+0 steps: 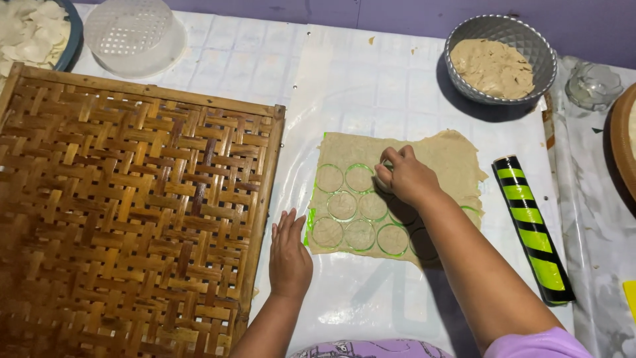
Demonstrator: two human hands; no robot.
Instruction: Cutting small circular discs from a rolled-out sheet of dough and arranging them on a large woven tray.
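Head view: right hand [405, 176] curled fingers-down on a small round cutter, mostly hidden under the fingers, pressed into the rolled dough sheet [437, 159]. Just left of and below the grip: cut circles [360, 209] in rows, still sitting in the sheet, green underlay showing in the cut lines. Left hand [289, 255] lies flat, fingers together, holding nothing, palm down on the clear plastic sheet [371, 86] at the dough's lower-left corner. Right of the grip: black-and-green striped rolling pin [532, 229], apart from the dough. Beyond it: grey bowl [546, 56] with dough scraps. Far left: woven bamboo tray [126, 212], white basket [136, 33] beyond it.
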